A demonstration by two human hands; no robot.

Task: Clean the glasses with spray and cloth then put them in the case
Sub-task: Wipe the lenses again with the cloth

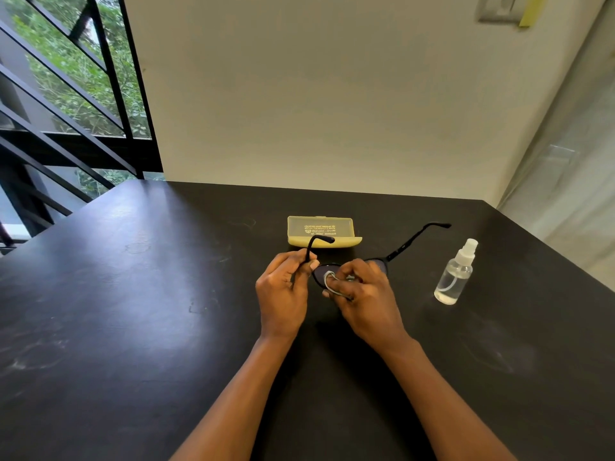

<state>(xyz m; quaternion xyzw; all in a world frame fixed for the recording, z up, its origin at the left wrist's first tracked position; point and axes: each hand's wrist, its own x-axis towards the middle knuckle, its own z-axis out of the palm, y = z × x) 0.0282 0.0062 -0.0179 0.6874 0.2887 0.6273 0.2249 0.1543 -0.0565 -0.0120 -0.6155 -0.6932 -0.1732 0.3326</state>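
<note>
While the right hand's (362, 292) fingers (349, 272) curl around a small grey cleaning cloth (331, 284) and press it against a lens, the thumb sits on the near face of that lens, so the cloth is pinched onto the glass between thumb and fingers. That lens is the left-side one of a pair of black-framed glasses (382, 262) with dark-tinted lenses, held above the table rather than lying on it. The left hand (283, 287) grips the frame at its left end: its fingers are curled together around the hinge and the start of the temple arm, with the thumb tip close to the lens rim. That temple arm rises out of the fist and hooks over in front of the case. The other temple arm stretches away to the right and back, unfolded, its tip in the air well above the table.

Just behind the hands lies a pale yellow translucent glasses case (321, 231), closed, with printed lettering on its lid. To the right, near the hands but apart from them, stands a small clear spray bottle (454, 277), upright, with a white nozzle under a clear cap, its dip tube visible inside. All rest on a black table (133, 311) that meets a cream wall (316, 94); a black-barred window (73, 78) with greenery is at left.
</note>
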